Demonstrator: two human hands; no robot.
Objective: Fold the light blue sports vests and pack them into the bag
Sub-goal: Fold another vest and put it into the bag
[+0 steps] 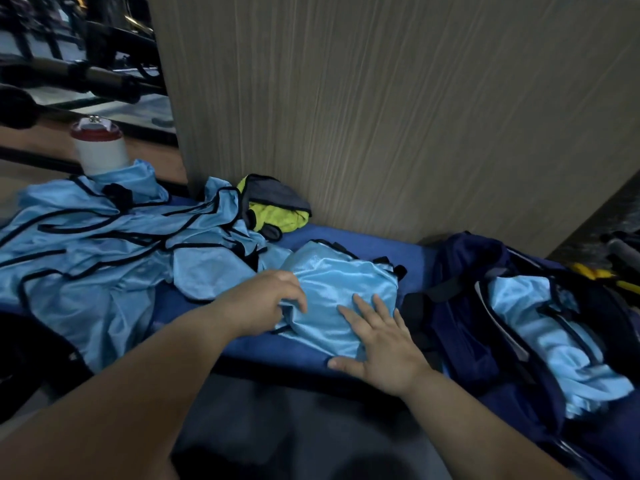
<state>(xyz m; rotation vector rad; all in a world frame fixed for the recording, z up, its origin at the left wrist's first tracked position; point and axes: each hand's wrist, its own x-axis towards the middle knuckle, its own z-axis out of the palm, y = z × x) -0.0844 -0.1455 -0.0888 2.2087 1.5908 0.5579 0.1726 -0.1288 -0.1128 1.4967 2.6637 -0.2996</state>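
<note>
A folded light blue vest [341, 289] with black trim lies on the blue bench [363, 240] in the middle. My left hand [263, 301] grips its left edge with curled fingers. My right hand [379, 344] presses flat on its right part, fingers spread. A heap of unfolded light blue vests [93, 244] covers the bench to the left. The dark navy bag [485, 306] stands open at the right, with folded light blue vests [550, 337] inside it.
A yellow and grey cloth [277, 209] lies against the wood-grain wall panel [381, 116] behind the bench. A white cup with a red lid [100, 147] stands behind the heap at the far left. Yellow and black objects [613, 275] lie beyond the bag.
</note>
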